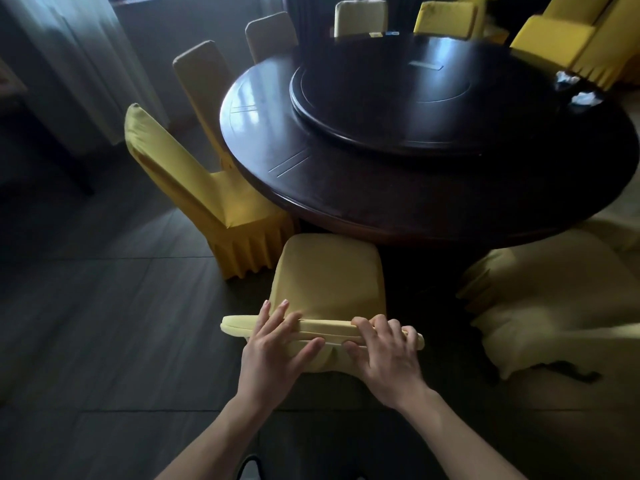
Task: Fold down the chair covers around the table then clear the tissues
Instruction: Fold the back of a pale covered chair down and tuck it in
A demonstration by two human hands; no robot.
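A chair in a yellow cover point(329, 271) stands right in front of me, tucked under the round dark table point(311, 188). My left hand point(273, 344) and my right hand point(381, 351) both grip the cover at the top of its backrest, where the fabric is bunched into a rolled edge. Two crumpled white tissues point(568, 79) point(585, 98) lie on the table's far right rim.
More yellow-covered chairs ring the table: one at the left point(194, 188), several at the back, one at the top right point(568, 39). A chair with a loose rumpled cover point(554, 306) is at my right. A lazy Susan point(398, 95) sits mid-table. Dark floor at left.
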